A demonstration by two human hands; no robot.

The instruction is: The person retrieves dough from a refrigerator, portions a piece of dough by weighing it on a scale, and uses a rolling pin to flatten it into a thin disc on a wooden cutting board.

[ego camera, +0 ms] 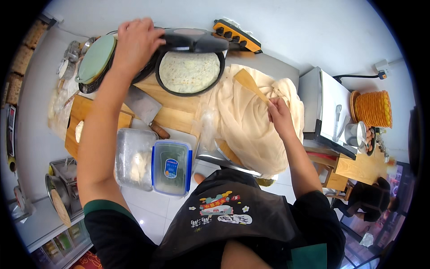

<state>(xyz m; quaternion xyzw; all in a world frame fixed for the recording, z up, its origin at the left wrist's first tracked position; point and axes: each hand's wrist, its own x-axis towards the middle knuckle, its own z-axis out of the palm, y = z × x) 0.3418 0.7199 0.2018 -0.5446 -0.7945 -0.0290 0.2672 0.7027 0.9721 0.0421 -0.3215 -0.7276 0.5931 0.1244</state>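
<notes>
A round flatbread point(189, 72) lies in a dark electric griddle pan point(223, 67), whose black lid point(196, 40) stands raised behind it. My left hand point(139, 42) is at the lid's left end, its fingers spread and blurred; whether it touches the lid is unclear. My right hand point(280, 112) grips the handle of a wooden spatula point(247, 80), held over a bundle of beige cloth point(250, 124). A cleaver point(144, 106) lies on the wooden board point(174, 111) near the pan. Pale dough point(138, 168) sits in a clear plastic container point(136, 134).
A blue-rimmed plastic lid point(172, 167) lies beside the dough container. At left are a green round lid point(97, 60) and a second board point(75, 134). An orange power strip point(237, 35) is by the wall. A white-topped appliance point(336, 101) stands at right; a person point(368, 201) is farther off.
</notes>
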